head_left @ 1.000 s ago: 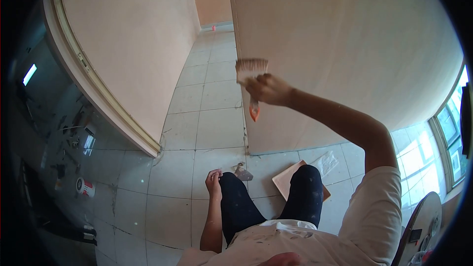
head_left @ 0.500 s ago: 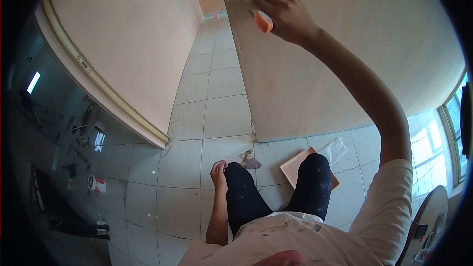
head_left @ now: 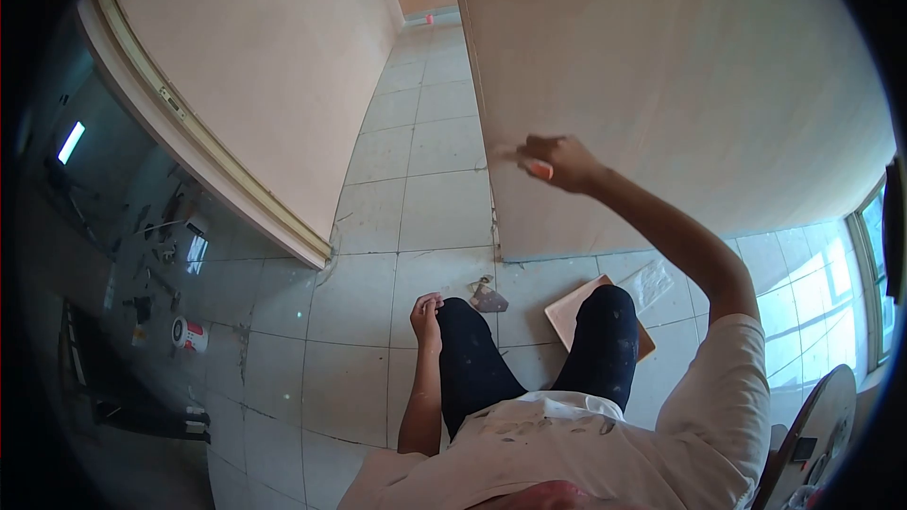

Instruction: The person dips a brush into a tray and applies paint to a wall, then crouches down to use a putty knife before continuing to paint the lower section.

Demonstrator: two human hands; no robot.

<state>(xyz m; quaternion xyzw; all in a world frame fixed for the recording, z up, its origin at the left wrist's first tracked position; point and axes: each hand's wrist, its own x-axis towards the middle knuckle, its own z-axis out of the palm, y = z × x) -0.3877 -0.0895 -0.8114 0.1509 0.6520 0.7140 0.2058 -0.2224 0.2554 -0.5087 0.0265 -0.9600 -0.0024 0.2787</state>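
My right hand (head_left: 565, 166) is closed round an orange-handled brush (head_left: 540, 170), in front of the plastered wall (head_left: 661, 113) and near its vertical edge. The pale head of the brush is smeared by motion and points left toward that edge. Beside my left knee, my left hand (head_left: 427, 319) rests with loosely bent fingers and nothing in it. A triangular scraper-like piece (head_left: 489, 297) lies on the tiles just ahead of my knees. Partly hidden by my right knee is a shallow pinkish tray (head_left: 569, 310) on the floor.
A clear plastic bag (head_left: 652, 281) lies beyond the tray. To the left, a door frame (head_left: 213, 146) borders a wall, and a white and red bucket (head_left: 189, 334) sits near scattered tools. A tiled passage (head_left: 425, 132) runs ahead. The window (head_left: 874, 246) is at far right.
My right hand has come down along the wall edge with the brush, its arm bending more. My left hand stays by the knee. The view has shifted slightly.
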